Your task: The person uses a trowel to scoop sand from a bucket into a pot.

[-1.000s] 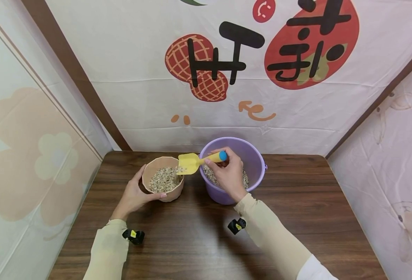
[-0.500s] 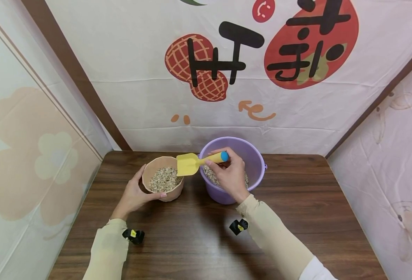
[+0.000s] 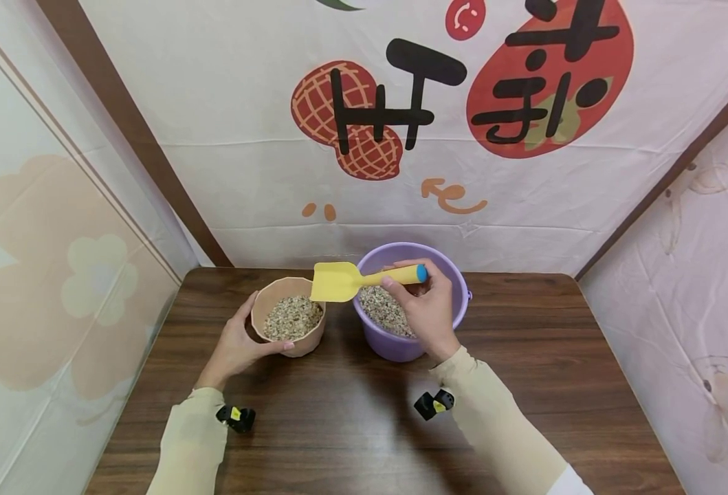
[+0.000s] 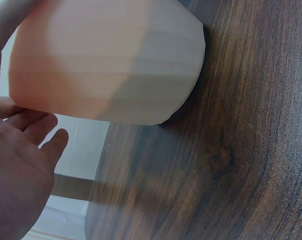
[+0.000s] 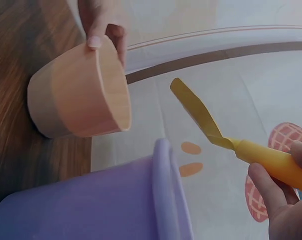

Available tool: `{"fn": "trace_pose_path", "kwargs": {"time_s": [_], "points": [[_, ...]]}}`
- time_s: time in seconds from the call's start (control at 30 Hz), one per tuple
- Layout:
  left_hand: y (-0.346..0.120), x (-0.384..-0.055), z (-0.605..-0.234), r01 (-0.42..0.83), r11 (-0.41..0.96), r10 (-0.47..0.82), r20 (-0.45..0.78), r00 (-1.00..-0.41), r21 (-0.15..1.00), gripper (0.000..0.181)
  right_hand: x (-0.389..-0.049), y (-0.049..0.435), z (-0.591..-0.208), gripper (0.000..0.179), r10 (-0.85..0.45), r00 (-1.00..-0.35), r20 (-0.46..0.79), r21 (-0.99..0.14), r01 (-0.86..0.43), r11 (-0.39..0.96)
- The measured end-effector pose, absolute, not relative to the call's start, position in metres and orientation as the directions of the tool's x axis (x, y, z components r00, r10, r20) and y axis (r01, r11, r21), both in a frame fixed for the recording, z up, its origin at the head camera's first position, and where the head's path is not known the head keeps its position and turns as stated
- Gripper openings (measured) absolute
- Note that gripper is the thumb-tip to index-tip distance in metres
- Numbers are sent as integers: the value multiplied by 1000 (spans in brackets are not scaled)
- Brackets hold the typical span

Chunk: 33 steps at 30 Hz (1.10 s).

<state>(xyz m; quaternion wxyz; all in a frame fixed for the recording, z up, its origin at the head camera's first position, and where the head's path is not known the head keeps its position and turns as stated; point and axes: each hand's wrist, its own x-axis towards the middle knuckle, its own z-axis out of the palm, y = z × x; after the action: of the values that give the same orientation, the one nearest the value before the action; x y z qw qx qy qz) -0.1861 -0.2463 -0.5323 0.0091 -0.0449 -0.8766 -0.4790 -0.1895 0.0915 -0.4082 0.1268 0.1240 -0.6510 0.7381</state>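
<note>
A peach-coloured faceted pot [image 3: 302, 344] stands on the table, with small speckled gravel or grain [image 3: 292, 316] inside. My left hand [image 3: 240, 347] holds it from the left, thumb along the near rim and fingers round the far side; the left wrist view shows its wall [image 4: 105, 60] close up. My right hand [image 3: 428, 306] grips the yellow handle of a toy shovel [image 3: 337, 282] above the purple bucket [image 3: 388, 344]. The shovel's blade points left, near the pot's right rim, and looks bare. More of the speckled grains [image 3: 385, 313] lie in the bucket, partly hidden by my right hand.
The dark wooden table [image 3: 339, 426] bears both containers near its back edge. Right behind it hangs a white printed cloth [image 3: 252, 185]. Cloth panels also stand at the left and right sides. A black wrist camera [image 3: 433, 405] hangs at my right sleeve.
The last grains have slid off the shovel's blade into the pot. My right hand has moved right and lifted a little with the shovel. My left hand and the pot have stayed still.
</note>
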Motion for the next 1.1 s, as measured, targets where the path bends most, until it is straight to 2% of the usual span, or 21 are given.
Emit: {"fn": "trace_pose_path", "kwargs": {"time_s": [0.47,1.1], "points": [[-247,-186,-534,70,540,62,44,-997,839,129,-183,130,-409,23,76,-966,247,-873,-256,-415],[-247,-186,-532,89,522,71,60,-996,848,128,-175,184,-411,23,182,-968,173,-833,-243,-498]]}}
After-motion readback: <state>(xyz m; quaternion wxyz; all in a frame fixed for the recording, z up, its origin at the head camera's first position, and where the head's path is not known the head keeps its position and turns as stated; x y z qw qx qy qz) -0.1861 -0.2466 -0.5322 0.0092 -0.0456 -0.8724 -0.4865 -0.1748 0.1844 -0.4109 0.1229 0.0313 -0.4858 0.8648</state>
